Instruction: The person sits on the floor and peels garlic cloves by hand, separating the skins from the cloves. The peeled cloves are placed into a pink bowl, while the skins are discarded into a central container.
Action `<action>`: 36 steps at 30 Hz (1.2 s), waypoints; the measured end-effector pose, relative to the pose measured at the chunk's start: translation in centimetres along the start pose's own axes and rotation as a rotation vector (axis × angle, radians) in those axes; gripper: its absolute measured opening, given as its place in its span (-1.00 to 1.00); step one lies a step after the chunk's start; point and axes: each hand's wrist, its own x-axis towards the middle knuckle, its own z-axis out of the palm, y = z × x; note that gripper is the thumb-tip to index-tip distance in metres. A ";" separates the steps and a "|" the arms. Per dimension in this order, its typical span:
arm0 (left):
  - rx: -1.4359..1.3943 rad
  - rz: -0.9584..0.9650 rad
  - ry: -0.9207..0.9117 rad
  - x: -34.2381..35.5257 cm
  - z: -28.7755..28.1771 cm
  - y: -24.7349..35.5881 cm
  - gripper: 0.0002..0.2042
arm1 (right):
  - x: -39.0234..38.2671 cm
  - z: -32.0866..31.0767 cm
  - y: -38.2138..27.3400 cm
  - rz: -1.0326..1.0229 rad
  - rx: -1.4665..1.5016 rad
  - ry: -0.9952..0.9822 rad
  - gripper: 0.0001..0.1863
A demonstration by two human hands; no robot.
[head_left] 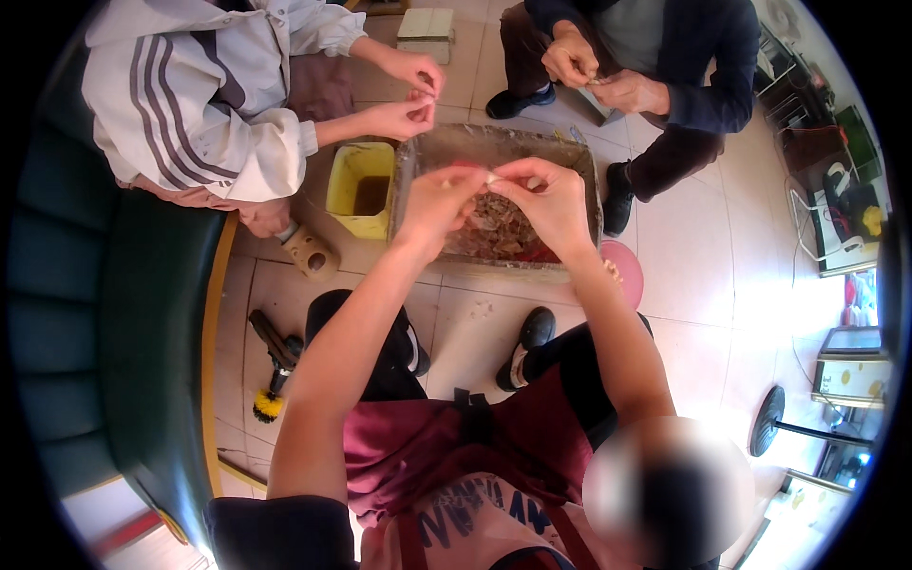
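Over a large worn rectangular bin, my left hand and my right hand meet fingertip to fingertip. A small whitish piece is pinched between them; it may be a clove, but its kind is too small to tell. Thumb and forefinger are closed on each hand. Below my hands the bin holds a heap of loose brownish, papery-looking scraps. By my right forearm lies a round pink dish with several small pale pieces at its edge, partly hidden by that arm.
A yellow square bucket with dark contents stands left of the bin. Two people sit opposite, one's hands and the other's hands also pinching small things. A dark green couch runs along the left. A yellow-bristled brush lies on the floor.
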 end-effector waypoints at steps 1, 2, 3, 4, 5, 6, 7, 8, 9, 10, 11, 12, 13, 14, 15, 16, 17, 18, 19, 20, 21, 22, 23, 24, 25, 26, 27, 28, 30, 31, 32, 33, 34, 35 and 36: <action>-0.011 -0.003 0.002 0.1 0.0 0.1 -0.79 | 0.1 -0.2 0.3 0.000 0.018 -0.024 -0.84; -0.023 -0.004 0.007 0.2 0.0 0.3 -0.80 | 0.4 -0.5 0.6 -0.040 0.005 -0.045 -0.84; -0.035 -0.005 0.013 0.3 0.0 0.4 -0.81 | 0.6 -0.7 0.9 -0.080 -0.008 -0.066 -0.84; -0.069 -0.006 -0.008 0.4 0.0 0.4 -0.80 | 0.8 -0.8 1.2 -0.120 -0.021 -0.088 -0.84; -0.102 -0.006 -0.028 0.4 0.0 0.4 -0.79 | 0.7 -0.8 1.4 -0.131 -0.039 -0.141 -0.84; -0.135 -0.005 -0.048 0.5 0.0 0.4 -0.78 | 0.6 -0.8 1.5 -0.142 -0.057 -0.194 -0.84; -0.132 -0.013 -0.064 0.6 -0.1 0.3 -0.78 | 0.6 -0.8 1.6 -0.153 -0.075 -0.247 -0.83; -0.130 -0.022 -0.081 0.7 0.0 0.1 -0.79 | 0.5 -0.5 2.1 -0.220 -0.102 -0.239 -0.84; -0.129 -0.031 -0.098 0.7 0.0 0.0 -0.79 | 0.4 -0.2 2.8 -0.287 -0.129 -0.231 -0.85; -0.112 -0.040 -0.098 0.7 0.0 -0.1 -0.79 | 0.3 0.1 3.3 -0.354 -0.157 -0.223 -0.86; -0.099 -0.049 -0.098 0.8 0.0 -0.2 -0.79 | 0.2 0.2 3.2 -0.323 -0.164 -0.227 -0.87; -0.086 -0.058 -0.098 0.9 0.0 -0.3 -0.79 | 0.0 0.2 3.1 -0.293 -0.172 -0.231 -0.88; -0.064 -0.054 -0.086 0.8 0.1 -0.5 -0.80 | -0.2 0.3 3.1 -0.262 -0.180 -0.235 -0.89; -0.042 -0.050 -0.077 0.8 0.5 -0.5 -0.80 | -0.3 0.3 3.3 -0.272 -0.190 -0.223 -0.89; -0.020 -0.046 -0.068 0.8 0.7 -0.5 -0.80 | -0.4 0.4 3.7 -0.282 -0.200 -0.212 -0.89; -0.018 -0.041 -0.079 1.0 0.8 -0.6 -0.80 | -0.4 0.4 4.0 -0.292 -0.211 -0.200 -0.89; -0.014 -0.035 -0.087 1.1 0.8 -0.8 -0.80 | -0.5 0.4 4.0 -0.294 -0.216 -0.202 -0.90; -0.011 -0.029 -0.096 1.1 0.8 -0.8 -0.80 | -0.5 0.5 4.0 -0.296 -0.221 -0.204 -0.90; -0.015 -0.027 -0.089 1.1 0.8 -0.9 -0.82 | -0.5 0.5 4.0 -0.298 -0.226 -0.206 -0.90; -0.020 -0.025 -0.085 1.0 0.9 -1.0 -0.84 | -0.6 0.6 4.1 -0.315 -0.223 -0.194 -0.90; -0.025 -0.024 -0.081 0.9 1.0 -1.0 -0.85 | -0.6 0.7 4.4 -0.332 -0.219 -0.183 -0.90; -0.026 -0.028 -0.083 0.9 1.0 -1.1 -0.86 | -0.7 0.7 4.6 -0.349 -0.215 -0.171 -0.91; -0.029 -0.031 -0.083 0.9 1.0 -1.3 -0.86 | -0.7 0.8 4.7 -0.311 -0.191 -0.180 -0.91; -0.032 -0.034 -0.082 0.9 1.0 -1.4 -0.86 | -0.8 0.8 4.7 -0.272 -0.168 -0.189 -0.92; -0.050 -0.045 -0.098 0.9 1.0 -1.5 -0.86 | -0.8 0.8 4.7 -0.234 -0.144 -0.197 -0.92; -0.067 -0.055 -0.114 0.9 0.9 -1.7 -0.86 | -0.9 0.9 4.5 -0.236 -0.142 -0.177 -0.92; -0.085 -0.066 -0.130 0.9 0.8 -1.8 -0.86 | -1.1 1.1 4.1 -0.238 -0.139 -0.158 -0.93; -0.114 -0.072 -0.157 1.0 0.6 -1.9 -0.85 | -1.2 1.1 3.7 -0.241 -0.137 -0.138 -0.93; -0.167 -0.083 -0.210 0.9 0.2 -1.9 -0.84 | -1.3 0.9 2.8 -0.202 -0.134 -0.145 -0.90; -0.166 -0.086 -0.200 0.9 0.1 -1.9 -0.82 | -1.3 0.9 2.6 -0.182 -0.133 -0.148 -0.89; -0.168 -0.088 -0.189 1.0 0.1 -1.7 -0.80 | -1.1 0.7 2.7 -0.257 -0.164 -0.132 -0.91; -0.170 -0.089 -0.178 1.0 0.2 -1.6 -0.78 | -1.0 0.5 2.9 -0.333 -0.196 -0.115 -0.93; -0.120 -0.085 -0.143 1.0 0.3 -1.4 -0.77 | -0.8 0.3 3.0 -0.408 -0.226 -0.098 -0.94; -0.070 -0.086 -0.108 0.8 0.5 -1.0 -0.76 | -0.8 0.1 3.0 -0.428 -0.256 -0.105 -0.93; -0.021 -0.086 -0.074 0.8 0.5 -0.9 -0.74 | -0.7 -0.1 3.0 -0.448 -0.286 -0.112 -0.92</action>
